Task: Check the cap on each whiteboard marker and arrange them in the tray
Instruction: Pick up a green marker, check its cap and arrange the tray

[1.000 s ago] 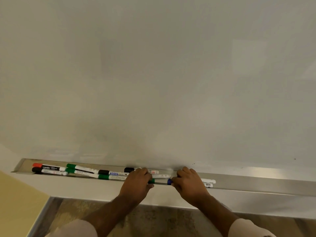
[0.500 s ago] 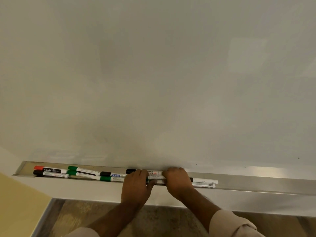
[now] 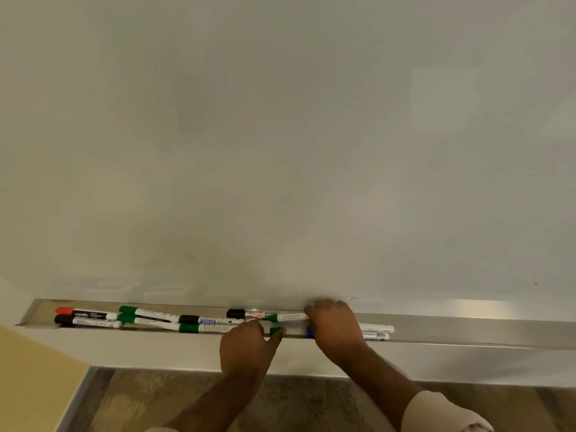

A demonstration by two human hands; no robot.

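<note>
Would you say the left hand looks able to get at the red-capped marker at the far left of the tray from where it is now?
Probably yes: the red-capped marker lies exposed in the open tray, nothing covering it, though the left hand sits well to its right and must travel along.

The single head view looks forward and down, close to a whiteboard [image 3: 280, 135] and its tray [image 3: 467, 330].
</note>
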